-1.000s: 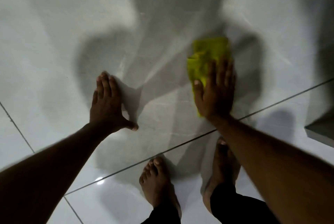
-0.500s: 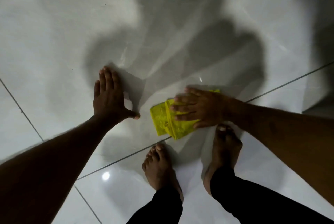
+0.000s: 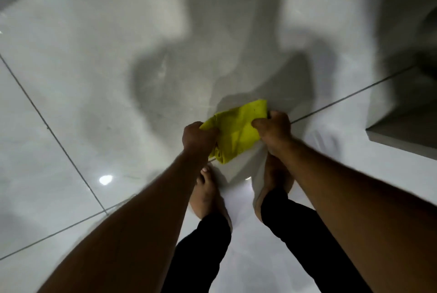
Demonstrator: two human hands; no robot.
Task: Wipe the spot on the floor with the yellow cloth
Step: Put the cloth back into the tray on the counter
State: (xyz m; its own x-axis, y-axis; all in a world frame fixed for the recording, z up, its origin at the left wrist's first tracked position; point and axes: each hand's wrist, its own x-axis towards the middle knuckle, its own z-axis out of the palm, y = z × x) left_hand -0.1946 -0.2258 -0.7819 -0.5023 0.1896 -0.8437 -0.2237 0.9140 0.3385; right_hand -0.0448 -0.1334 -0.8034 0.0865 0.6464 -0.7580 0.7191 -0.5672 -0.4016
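The yellow cloth [image 3: 237, 130] is bunched and held between both my hands, lifted above the glossy white floor tiles [image 3: 94, 94]. My left hand [image 3: 197, 136] grips its left edge in a closed fist. My right hand [image 3: 274, 130] pinches its right edge with curled fingers. The cloth's lower end hangs down toward my feet. A faint streaky patch [image 3: 163, 72] shows on the tile ahead, inside my shadow. I cannot make out a distinct spot.
My bare feet [image 3: 208, 195] stand just below the cloth, legs in black trousers. Dark grout lines [image 3: 54, 136] cross the floor. A grey ledge or step [image 3: 402, 134] juts in at the right. A lamp reflection [image 3: 106, 179] glints at the left.
My left hand left the floor and took hold of the cloth. My right hand stopped pressing it flat; both hands now hold the cloth up off the tile, nearer my feet.
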